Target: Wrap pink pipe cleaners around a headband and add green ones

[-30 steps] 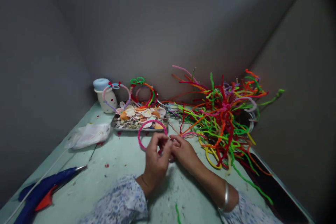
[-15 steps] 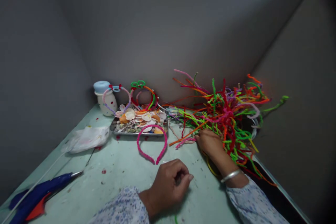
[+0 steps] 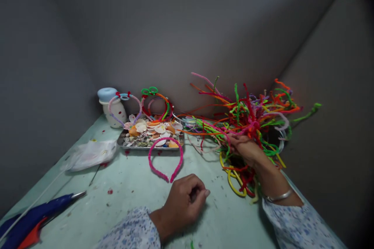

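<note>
A big tangled heap of colourful pipe cleaners [image 3: 251, 113] lies at the right. My right hand [image 3: 248, 149] reaches into its near side, fingers closed around some strands; the fingertips are partly hidden among them. Closer to me, my left hand [image 3: 187, 198] rests on the table, loosely curled with thumb towards fingers, and nothing shows in it. Just beyond it is a fuzzy pink headband [image 3: 150, 159], leaning against the front of a metal tray [image 3: 146, 149] of shells and beads. A short green piece [image 3: 192, 244] lies near my left sleeve.
Decorated headbands [image 3: 140, 111] [image 3: 168, 109] stand at the tray's back. A white jar with a blue lid [image 3: 117, 111] is behind, at left. A plastic bag [image 3: 93, 155] lies nearer, and a blue glue gun [image 3: 37, 216] with a cord is at front left. Grey walls enclose the table.
My right hand has moved up and right, deeper into the heap, shifting strands and uncovering yellow and red loops beneath. The view has shifted slightly; my left hand keeps its curled pose.
</note>
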`<state>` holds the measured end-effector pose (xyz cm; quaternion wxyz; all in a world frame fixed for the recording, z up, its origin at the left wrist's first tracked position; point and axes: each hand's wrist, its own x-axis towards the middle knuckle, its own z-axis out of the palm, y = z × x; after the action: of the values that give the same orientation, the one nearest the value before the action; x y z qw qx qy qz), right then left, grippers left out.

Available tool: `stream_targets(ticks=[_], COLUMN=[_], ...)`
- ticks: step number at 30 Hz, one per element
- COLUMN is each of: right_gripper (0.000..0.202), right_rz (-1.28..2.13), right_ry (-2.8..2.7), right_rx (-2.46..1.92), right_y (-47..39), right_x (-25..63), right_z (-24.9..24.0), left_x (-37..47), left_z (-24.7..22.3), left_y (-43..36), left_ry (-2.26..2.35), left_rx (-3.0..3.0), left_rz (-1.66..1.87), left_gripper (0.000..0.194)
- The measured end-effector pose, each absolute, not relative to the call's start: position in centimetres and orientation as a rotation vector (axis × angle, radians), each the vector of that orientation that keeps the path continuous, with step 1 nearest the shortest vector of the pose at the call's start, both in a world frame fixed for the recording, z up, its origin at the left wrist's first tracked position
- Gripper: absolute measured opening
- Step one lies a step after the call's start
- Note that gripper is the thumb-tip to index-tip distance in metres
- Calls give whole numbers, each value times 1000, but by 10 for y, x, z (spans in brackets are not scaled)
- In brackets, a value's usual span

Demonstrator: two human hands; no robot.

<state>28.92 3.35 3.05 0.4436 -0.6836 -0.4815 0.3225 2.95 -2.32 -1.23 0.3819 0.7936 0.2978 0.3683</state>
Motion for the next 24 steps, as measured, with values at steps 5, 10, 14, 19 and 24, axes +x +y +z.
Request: stream_targets(ticks=[5, 10, 14, 19, 24], right_gripper=[29, 22, 21, 23, 22], right_rz=[1096, 1200, 1271, 1259, 961], right_ry=[-1216, -1444, -1617, -1754, -1807], right_rx=[-1574, -1633, -1632, -1648, -1599], right_y=[25, 17, 12, 8, 11], right_x=[278, 271, 268, 257, 260], right_z=[43, 54, 61, 66, 68], left_x=[29, 28, 28, 29, 29], left_z=[-11, -10, -10, -11, -13], left_y=[-24, -24, -23, -22, -22], left_ry=[766, 776, 769, 756, 751], left_rx=[2007, 2017, 2025, 1966, 1889], left_rz=[926, 896, 909, 919, 884], left_gripper=[15, 15, 14, 18, 56])
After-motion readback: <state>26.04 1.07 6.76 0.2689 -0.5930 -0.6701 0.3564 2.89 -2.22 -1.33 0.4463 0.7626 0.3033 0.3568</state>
